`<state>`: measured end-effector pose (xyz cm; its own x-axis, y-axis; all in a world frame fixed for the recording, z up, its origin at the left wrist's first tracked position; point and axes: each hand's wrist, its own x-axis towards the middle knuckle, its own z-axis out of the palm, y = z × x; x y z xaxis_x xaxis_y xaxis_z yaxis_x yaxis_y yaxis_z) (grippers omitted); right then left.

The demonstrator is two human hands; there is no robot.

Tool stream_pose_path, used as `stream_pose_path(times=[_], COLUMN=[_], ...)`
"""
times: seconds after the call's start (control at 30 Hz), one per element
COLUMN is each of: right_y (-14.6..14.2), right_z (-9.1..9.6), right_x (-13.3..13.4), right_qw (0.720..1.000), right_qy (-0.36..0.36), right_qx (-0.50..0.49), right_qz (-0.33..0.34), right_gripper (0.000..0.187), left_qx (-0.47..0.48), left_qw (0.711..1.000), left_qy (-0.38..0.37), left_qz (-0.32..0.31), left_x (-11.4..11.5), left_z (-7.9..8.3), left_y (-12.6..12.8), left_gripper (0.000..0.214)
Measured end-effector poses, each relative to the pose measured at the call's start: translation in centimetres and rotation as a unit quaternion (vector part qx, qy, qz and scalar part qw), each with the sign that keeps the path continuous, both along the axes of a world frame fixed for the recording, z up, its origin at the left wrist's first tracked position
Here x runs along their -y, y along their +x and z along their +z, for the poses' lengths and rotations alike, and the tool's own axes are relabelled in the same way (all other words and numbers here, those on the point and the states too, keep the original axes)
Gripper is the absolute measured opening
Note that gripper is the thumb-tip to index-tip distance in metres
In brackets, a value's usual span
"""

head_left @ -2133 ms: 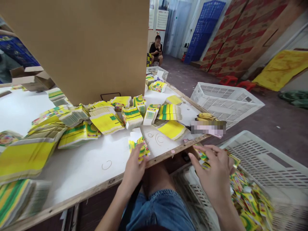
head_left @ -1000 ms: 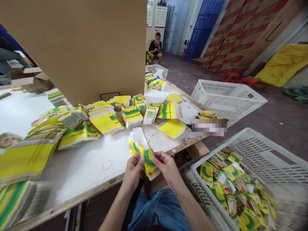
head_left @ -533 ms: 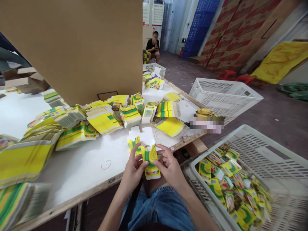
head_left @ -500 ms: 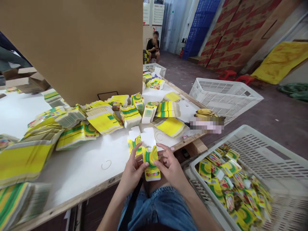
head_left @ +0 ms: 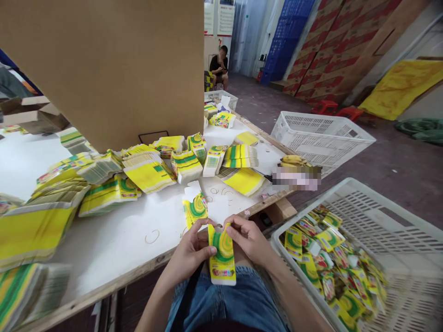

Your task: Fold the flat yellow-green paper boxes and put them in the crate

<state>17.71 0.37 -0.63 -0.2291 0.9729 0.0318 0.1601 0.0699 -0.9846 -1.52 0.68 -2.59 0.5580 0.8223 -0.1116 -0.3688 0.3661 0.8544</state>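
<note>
A yellow-and-green printed carton (head_left: pixel 222 253) with a white flap at its top is held upright over my lap, in front of the table edge. My left hand (head_left: pixel 195 246) grips its left side, thumb on the printed face. On the right side, my right hand (head_left: pixel 246 237) pinches the upper edge near the half-round cutout. Just beyond my left fingers, another yellow-and-green carton (head_left: pixel 194 207) with a white flap lies on the white table (head_left: pixel 152 219).
Bundles of flat yellow cartons (head_left: pixel 148 170) lie across the table before a large cardboard box (head_left: pixel 121 74). A white crate (head_left: pixel 349 203) of cartons stands at right, another white crate (head_left: pixel 318 131) beyond it. Bananas (head_left: pixel 294 160) rest near the table edge. A person (head_left: pixel 218 69) sits far off.
Both hands have brought the carton down and slightly right, closer to my lap. My right fingers have closed onto its upper edge. The view has shifted slightly.
</note>
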Motion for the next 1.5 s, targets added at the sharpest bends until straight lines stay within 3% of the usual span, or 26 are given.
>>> stream_pose_path(times=[0.1,0.17,0.27,0.33,0.4,0.57,0.77,0.97,1.27,1.43,1.5], right_y=[-0.5,-0.9,-0.9,-0.4,0.3,0.7,-0.3,-0.8,-1.1,-0.3,0.0], right_z=[-0.2,-0.5,-1.0,-1.1,-1.1,-0.8,-0.5,-0.5,-1.0,-0.9,-1.0], right_x=[-0.3,-0.4,-0.4,-0.4,-0.4,-0.2,-0.2,0.2,0.6,0.6,0.7], right_qw=[0.997,0.995,0.992,0.991,0.991,0.997,0.980,0.988,0.966,0.994,0.992], right_qy=[0.052,0.046,0.037,0.072,0.093,-0.034,-0.009,-0.008,0.010,0.019,0.033], right_qx=[0.028,-0.015,-0.061,-0.027,0.013,0.058,0.180,0.136,0.207,0.086,0.084], right_qz=[-0.057,-0.089,-0.108,-0.106,-0.099,-0.043,-0.088,-0.072,-0.157,-0.070,-0.089], right_gripper=[0.021,0.018,0.031,0.027,0.035,0.037,0.028,0.036,0.032,0.036,0.033], left_qx=[0.000,-0.009,-0.031,-0.047,-0.078,-0.137,-0.097,-0.076,-0.093,-0.061,-0.052], left_qw=[1.000,1.000,0.999,0.998,0.996,0.988,0.994,0.996,0.994,0.996,0.997], left_qy=[-0.006,-0.007,0.005,0.016,0.029,0.063,0.041,0.024,0.037,0.022,0.022], left_qz=[0.008,0.014,0.021,0.027,0.034,0.031,0.014,0.043,0.046,0.068,0.059], left_x=[0.0,0.0,-0.2,-0.3,-0.3,-0.3,-0.4,-0.6,-0.6,-0.7,-0.6], left_z=[0.1,0.1,-0.2,-0.4,-0.5,-0.3,-0.4,-0.5,-0.3,-0.2,0.0], left_y=[0.2,0.3,0.2,0.2,0.2,0.9,1.1,1.0,1.7,1.2,1.4], left_gripper=[0.078,0.089,0.075,0.062,0.055,0.050,0.052,0.058,0.054,0.055,0.057])
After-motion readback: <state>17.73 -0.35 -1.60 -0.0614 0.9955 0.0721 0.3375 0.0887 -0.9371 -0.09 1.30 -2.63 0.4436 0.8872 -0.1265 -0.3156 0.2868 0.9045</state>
